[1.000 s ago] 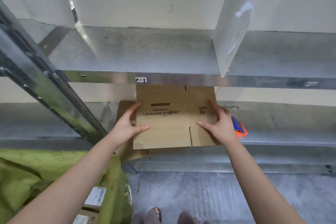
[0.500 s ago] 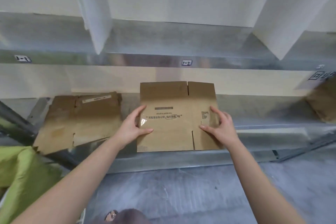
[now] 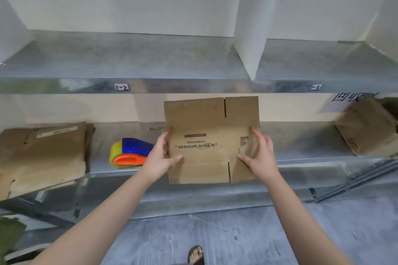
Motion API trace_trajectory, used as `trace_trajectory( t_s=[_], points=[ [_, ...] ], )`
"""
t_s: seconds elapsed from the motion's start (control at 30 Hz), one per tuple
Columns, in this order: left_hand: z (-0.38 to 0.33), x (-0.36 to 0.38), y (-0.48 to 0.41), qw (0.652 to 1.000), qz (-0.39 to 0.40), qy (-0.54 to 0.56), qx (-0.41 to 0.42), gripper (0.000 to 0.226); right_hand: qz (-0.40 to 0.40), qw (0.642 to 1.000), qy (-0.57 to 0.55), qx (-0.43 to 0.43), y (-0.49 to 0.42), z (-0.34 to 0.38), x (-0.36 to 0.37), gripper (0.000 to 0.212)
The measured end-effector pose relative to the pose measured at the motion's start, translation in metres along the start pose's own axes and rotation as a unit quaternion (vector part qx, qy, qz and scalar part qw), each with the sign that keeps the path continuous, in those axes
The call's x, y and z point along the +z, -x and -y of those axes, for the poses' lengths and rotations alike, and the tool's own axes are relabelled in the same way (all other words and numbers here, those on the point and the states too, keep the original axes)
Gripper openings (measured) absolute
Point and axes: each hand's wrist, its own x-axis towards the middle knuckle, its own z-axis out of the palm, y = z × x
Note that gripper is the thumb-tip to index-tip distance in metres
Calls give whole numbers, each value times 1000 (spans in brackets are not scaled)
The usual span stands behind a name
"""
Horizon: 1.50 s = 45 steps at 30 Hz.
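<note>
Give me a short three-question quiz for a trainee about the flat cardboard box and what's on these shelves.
1. True or false: the left grip and the right grip both hold the flat cardboard box.
2. What lies on the shelf just left of the left grip? A) tape dispenser B) scissors C) bottle
3. Fill in: the label on the upper shelf edge above the tape dispenser reads ___.
Key: 1 true; 2 A; 3 1-2.

tape dispenser [image 3: 131, 154] on shelf [image 3: 301, 155], left of flat box [image 3: 212, 140]
</note>
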Motion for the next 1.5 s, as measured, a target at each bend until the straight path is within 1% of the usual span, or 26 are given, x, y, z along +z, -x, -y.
trace_trajectory(
  t_s=[0.1, 0.17, 0.27, 0.37, 0.4, 0.47, 0.57, 0.63, 0.73, 0.77, 0.87, 0.9, 0.97, 1.03, 1.1, 1.17, 1.27, 1.33, 1.4, 1.5],
  points=[
    [-5, 14, -23, 999, -21, 27, -7, 102, -2, 1000, -9, -8, -27, -8, -5, 103],
    [-9, 22, -36, 998, -42, 41, -13, 104, 14, 999, -33, -2, -43, -11, -7, 111],
    [-16, 35, -43, 996, -59, 60, -20, 94, 77, 995, -63, 1, -59, -12, -7, 119],
    [-15, 47, -40, 995, -84, 51, -22, 75, 134, 990, -32, -2, -66, -13, -4, 125],
    [-15, 50, -36, 996, -81, 39, -21, 72, 147, 989, -27, -3, -65, -15, -2, 127],
    [-12, 58, -28, 998, -61, 21, -24, 72, 169, 984, -52, 2, -62, -16, 1, 129],
    [-11, 73, -18, 998, -49, -41, -6, 73, 161, 979, -123, 31, -57, -12, 2, 131],
    [-17, 80, -15, 998, -60, -9, -6, 77, 139, 979, -140, 48, -61, -7, -3, 130],
    [-30, 83, -17, 993, -108, 35, -14, 77, 123, 983, -128, 42, -73, -2, -11, 127],
    [-32, 82, -20, 992, -121, 33, -20, 72, 128, 982, -128, 44, -76, 1, -13, 127],
    [-39, 78, -27, 988, -151, -17, -39, 49, 151, 979, -131, 37, -82, 6, -12, 127],
    [-40, 76, -28, 987, -153, -23, -40, 46, 151, 980, -124, 30, -83, 7, -10, 127],
    [-42, 71, -27, 987, -152, -30, -42, 44, 141, 984, -105, 22, -85, 7, -7, 126],
    [-42, 62, -24, 990, -136, -17, -45, 43, 117, 987, -104, 23, -88, 4, -5, 130],
    [-37, 53, -21, 992, -113, 2, -52, 41, 100, 987, -120, 37, -92, 1, -6, 137],
    [-34, 46, -19, 993, -106, -4, -58, 41, 91, 987, -119, 57, -97, 3, -9, 142],
    [-32, 42, -17, 993, -96, -10, -67, 43, 80, 979, -179, 50, -103, 8, -14, 152],
    [-32, 42, -18, 993, -88, -33, -72, 41, 95, 973, -206, 43, -107, 0, -16, 153],
    [-35, 45, -19, 993, -79, -46, -74, 39, 127, 970, -204, 35, -103, -5, -20, 152],
    [-45, 51, -23, 996, -45, -61, -52, 46, 162, 966, -201, 25, -97, -11, -28, 153]
  ],
)
